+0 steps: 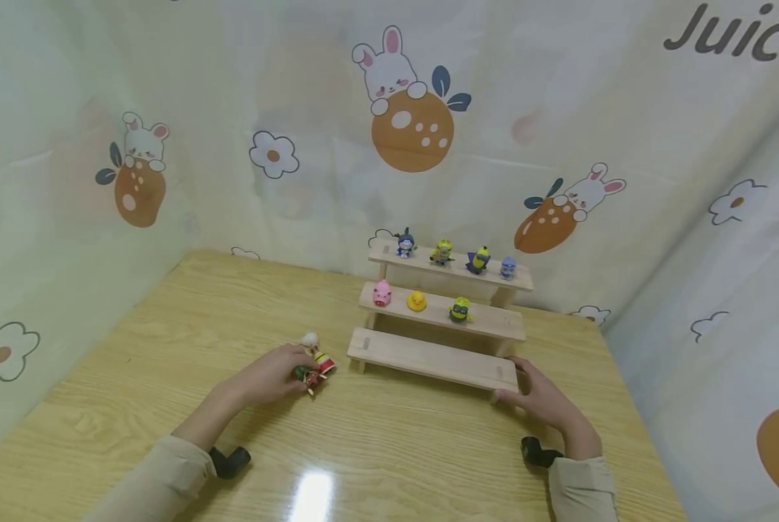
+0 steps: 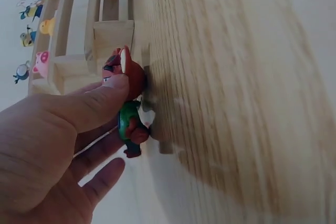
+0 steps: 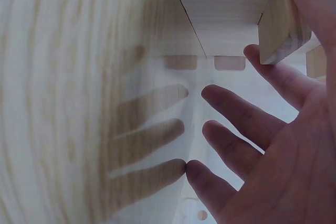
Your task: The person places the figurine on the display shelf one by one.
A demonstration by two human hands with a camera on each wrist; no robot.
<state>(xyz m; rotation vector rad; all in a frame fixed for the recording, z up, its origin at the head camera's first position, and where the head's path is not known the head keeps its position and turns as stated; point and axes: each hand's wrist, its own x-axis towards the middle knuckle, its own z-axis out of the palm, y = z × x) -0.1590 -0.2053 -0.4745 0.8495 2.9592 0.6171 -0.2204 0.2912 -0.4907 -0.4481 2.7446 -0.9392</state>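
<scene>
My left hand (image 1: 275, 373) pinches a small figurine (image 2: 131, 116) with a red head and green body between thumb and fingers, just above the tabletop. Beside those fingers, another figurine (image 1: 325, 362) in red, yellow and white lies on the table, partly hidden by the hand. At the right end of a three-tier wooden display stand (image 1: 429, 355), my right hand (image 1: 540, 395) holds the lowest step, thumb in front and index finger behind. Its other fingers (image 3: 241, 114) are spread apart and touch nothing in the right wrist view.
Several figurines stand on the top tier (image 1: 520, 277). A pink pig (image 1: 381, 293), a yellow duck (image 1: 417, 301) and a yellow-green goggled figurine (image 1: 459, 310) occupy the middle tier. A printed curtain (image 1: 311, 217) closes off the back and sides of the wooden table (image 1: 389, 449).
</scene>
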